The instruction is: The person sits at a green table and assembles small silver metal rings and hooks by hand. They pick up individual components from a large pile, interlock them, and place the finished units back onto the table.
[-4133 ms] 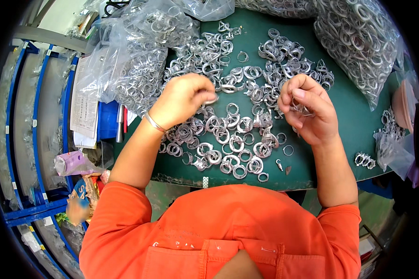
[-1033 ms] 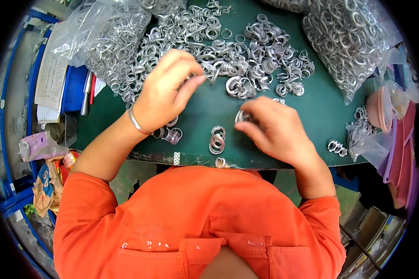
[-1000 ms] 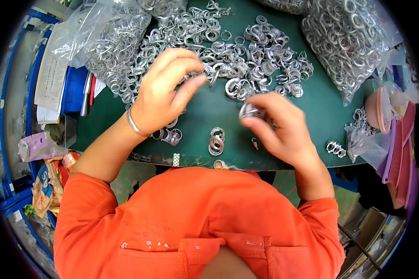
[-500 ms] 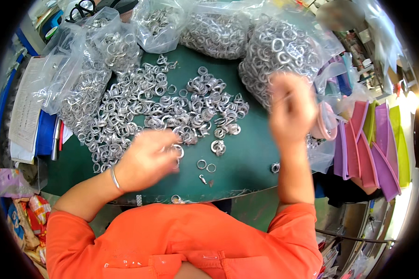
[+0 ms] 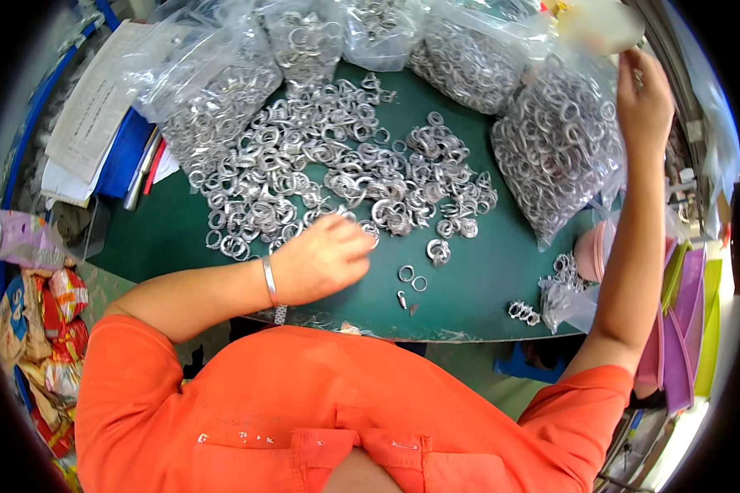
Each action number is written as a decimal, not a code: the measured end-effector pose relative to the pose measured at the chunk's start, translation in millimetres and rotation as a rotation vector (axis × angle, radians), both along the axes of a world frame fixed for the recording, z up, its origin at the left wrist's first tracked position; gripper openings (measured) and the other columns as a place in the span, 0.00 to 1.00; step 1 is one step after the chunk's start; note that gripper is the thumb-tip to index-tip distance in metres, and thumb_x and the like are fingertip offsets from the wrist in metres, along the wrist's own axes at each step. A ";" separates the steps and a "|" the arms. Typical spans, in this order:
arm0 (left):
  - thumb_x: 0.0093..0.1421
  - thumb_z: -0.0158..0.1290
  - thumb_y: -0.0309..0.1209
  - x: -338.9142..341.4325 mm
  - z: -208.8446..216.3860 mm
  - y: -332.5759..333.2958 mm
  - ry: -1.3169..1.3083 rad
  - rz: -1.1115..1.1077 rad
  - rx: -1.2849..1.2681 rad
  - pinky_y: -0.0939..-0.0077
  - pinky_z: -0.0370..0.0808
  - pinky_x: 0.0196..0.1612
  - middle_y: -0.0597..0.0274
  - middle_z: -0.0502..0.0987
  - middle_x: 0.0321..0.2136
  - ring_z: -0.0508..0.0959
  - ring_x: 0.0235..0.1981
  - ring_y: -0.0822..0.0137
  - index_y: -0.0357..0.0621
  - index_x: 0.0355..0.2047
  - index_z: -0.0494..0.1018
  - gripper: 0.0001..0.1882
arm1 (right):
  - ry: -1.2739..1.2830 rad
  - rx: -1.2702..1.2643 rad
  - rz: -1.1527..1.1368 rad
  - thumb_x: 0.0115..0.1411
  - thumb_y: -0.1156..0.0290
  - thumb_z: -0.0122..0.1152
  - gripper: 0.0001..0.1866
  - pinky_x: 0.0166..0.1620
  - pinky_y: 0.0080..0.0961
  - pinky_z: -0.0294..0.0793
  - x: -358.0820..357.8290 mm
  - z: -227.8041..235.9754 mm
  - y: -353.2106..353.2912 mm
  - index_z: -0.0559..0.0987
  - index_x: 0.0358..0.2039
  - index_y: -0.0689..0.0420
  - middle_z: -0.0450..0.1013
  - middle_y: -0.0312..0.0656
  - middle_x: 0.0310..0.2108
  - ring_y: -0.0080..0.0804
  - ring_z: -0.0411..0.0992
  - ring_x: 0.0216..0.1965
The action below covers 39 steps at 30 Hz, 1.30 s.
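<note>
My left hand (image 5: 325, 256) is at the near edge of a loose heap of silvery metal rings (image 5: 345, 168) on the green table. Its fingers are curled in, and a ring shows beside the fingertips; whatever they hold is hidden. My right arm stretches to the far right, past a large clear plastic bag of rings (image 5: 557, 148). There my right hand (image 5: 645, 103) has thumb and fingers bent together beside a blurred pale patch, and anything between them cannot be made out. Two single rings (image 5: 412, 278) and a small metal clasp (image 5: 401, 300) lie in front of the heap.
More clear bags of rings (image 5: 469, 66) line the far side. At the right are a pink container (image 5: 589, 253), a short row of joined rings (image 5: 524, 312) and purple and green plastic trays (image 5: 686, 329). Papers (image 5: 99, 99) and a blue folder (image 5: 125, 152) lie left.
My right hand has moved from beside the large bag to farther right and away. The left hand stays by the heap, fingers curled. The whole view has shifted, with the table now farther right.
</note>
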<state>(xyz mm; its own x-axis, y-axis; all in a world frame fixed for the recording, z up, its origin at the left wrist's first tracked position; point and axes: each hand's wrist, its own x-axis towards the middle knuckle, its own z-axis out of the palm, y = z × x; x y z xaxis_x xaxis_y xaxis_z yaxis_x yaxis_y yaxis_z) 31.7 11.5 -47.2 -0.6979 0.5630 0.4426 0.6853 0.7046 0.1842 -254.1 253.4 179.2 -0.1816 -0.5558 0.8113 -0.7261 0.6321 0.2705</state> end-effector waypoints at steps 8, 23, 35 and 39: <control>0.51 0.56 0.19 8.5 50.4 -73.0 0.175 0.592 0.550 0.70 0.71 0.44 0.54 0.75 0.38 0.75 0.40 0.56 0.37 0.34 0.74 0.09 | -0.618 0.814 0.469 0.48 0.57 0.65 0.36 0.58 0.43 0.61 141.4 -174.4 -70.3 0.66 0.57 0.55 0.59 0.41 0.62 0.42 0.58 0.61; 0.59 0.53 0.20 182.8 54.6 -182.1 0.579 1.129 1.185 0.85 0.69 0.41 0.66 0.74 0.34 0.72 0.36 0.78 0.36 0.40 0.72 0.08 | -0.467 0.288 1.079 0.42 0.73 0.69 0.31 0.52 0.37 0.69 255.5 -148.7 -355.7 0.70 0.49 0.62 0.66 0.52 0.51 0.50 0.67 0.52; 0.59 0.52 0.19 222.9 43.1 -217.6 0.593 1.181 1.282 0.85 0.70 0.39 0.67 0.75 0.33 0.73 0.34 0.78 0.36 0.39 0.73 0.07 | -0.597 0.259 0.926 0.55 0.65 0.58 0.10 0.34 0.41 0.75 285.1 -154.3 -441.7 0.74 0.29 0.58 0.74 0.49 0.27 0.48 0.75 0.31; 0.58 0.53 0.21 192.6 53.7 -239.2 0.452 1.303 1.066 0.85 0.71 0.37 0.66 0.78 0.32 0.74 0.31 0.81 0.37 0.38 0.74 0.07 | -0.905 0.108 0.802 0.61 0.61 0.52 0.16 0.34 0.48 0.72 265.8 -108.3 -450.1 0.75 0.30 0.63 0.74 0.56 0.25 0.58 0.73 0.29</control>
<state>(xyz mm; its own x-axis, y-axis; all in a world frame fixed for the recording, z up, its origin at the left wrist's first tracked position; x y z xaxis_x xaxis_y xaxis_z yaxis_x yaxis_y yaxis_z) 224.3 -227.7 6.5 -0.1464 -0.8620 0.4853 -0.0599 0.4974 0.8654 11.7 -196.7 70.9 -0.2317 -0.8273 0.5118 -0.8547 -0.0782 -0.5133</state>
